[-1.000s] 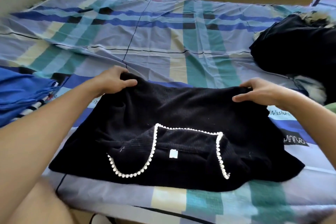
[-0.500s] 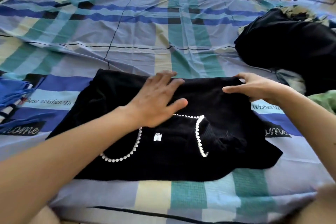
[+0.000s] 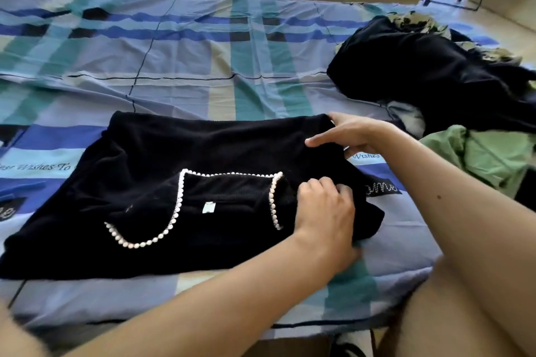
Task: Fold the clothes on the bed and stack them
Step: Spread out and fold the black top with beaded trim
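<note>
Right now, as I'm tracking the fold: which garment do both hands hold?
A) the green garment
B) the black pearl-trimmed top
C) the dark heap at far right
B: the left hand and the right hand both grip the right side of the black pearl-trimmed top; the green garment lies untouched.

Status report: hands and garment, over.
Left hand grips top at right side; right hand pinches far right corner. Top spread on bed. Pile apart, right.
</note>
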A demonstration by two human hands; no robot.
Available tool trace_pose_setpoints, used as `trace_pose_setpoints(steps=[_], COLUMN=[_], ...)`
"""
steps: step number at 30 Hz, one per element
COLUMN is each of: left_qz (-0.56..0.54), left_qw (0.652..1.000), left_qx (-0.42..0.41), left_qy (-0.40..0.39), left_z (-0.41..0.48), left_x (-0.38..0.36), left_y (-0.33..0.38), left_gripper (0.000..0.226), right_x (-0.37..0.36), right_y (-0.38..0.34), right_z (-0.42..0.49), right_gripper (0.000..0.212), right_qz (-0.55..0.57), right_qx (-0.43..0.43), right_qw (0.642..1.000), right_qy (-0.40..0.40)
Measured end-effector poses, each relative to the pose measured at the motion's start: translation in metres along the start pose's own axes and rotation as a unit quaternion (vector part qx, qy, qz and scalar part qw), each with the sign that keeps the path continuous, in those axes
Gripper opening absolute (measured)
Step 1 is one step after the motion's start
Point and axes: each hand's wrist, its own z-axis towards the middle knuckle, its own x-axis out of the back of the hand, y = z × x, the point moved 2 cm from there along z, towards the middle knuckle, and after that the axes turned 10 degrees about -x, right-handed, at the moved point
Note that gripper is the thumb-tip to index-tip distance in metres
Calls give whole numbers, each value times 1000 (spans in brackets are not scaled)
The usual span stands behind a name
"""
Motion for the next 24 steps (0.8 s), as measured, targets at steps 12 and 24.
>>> trace_pose_setpoints(steps=[12,24], left_qz=[-333,-474], left_qw=[910,683], left_qx=[129,389], left_qy=[212,397], left_z=[-30,-190], left_x=[42,58], left_y=[-69,-216], left_gripper=[8,24], right_x=[-3,-110], right_y=[-27,-264], right_z=[6,-61], right_gripper=[56,55], right_qz=[254,243], right_qx=[90,255], right_qw=[963,933], right_qy=[24,-67])
